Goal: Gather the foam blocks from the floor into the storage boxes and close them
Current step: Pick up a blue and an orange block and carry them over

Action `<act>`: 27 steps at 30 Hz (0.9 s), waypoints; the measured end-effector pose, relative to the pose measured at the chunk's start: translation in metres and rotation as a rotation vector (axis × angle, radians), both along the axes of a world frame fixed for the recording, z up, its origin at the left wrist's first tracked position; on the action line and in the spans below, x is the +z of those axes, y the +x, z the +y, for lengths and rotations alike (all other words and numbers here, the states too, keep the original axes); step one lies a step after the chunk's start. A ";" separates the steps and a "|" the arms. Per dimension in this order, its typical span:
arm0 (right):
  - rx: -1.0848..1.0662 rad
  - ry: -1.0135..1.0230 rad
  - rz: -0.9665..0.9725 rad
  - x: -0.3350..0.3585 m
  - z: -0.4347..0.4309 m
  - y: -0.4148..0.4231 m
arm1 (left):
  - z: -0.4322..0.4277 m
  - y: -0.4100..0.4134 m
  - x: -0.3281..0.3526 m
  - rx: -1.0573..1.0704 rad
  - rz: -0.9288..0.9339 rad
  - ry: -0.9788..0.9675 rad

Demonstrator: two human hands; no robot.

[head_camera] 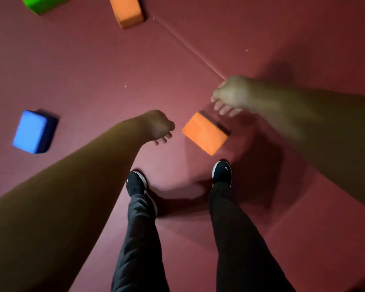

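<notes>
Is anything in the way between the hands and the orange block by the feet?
Nothing visible does. The orange block lies on open mat between the left hand and the right hand, both empty.

Four foam blocks: near orange block (pixel 204 133), far orange block (pixel 125 10), blue block (pixel 32 131), green block (pixel 42 3). Two hands: left hand (pixel 158 126), right hand (pixel 230 95). Two shoes: left shoe (pixel 135 183), right shoe (pixel 222 171).
</notes>
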State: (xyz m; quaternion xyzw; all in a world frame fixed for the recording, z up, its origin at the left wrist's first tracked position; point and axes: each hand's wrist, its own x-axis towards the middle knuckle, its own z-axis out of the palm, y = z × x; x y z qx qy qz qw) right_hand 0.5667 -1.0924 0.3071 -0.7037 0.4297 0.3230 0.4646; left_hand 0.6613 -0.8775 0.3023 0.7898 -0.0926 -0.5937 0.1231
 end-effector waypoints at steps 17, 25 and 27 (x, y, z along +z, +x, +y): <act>0.400 -0.331 0.148 -0.352 0.007 -0.037 | 0.008 -0.056 -0.361 0.565 0.165 0.027; 0.188 -0.294 0.160 -0.429 0.022 -0.041 | 0.015 -0.077 -0.437 0.645 0.220 -0.100; 0.171 -0.224 0.145 -0.426 0.034 -0.042 | 0.019 -0.080 -0.432 0.774 0.242 -0.156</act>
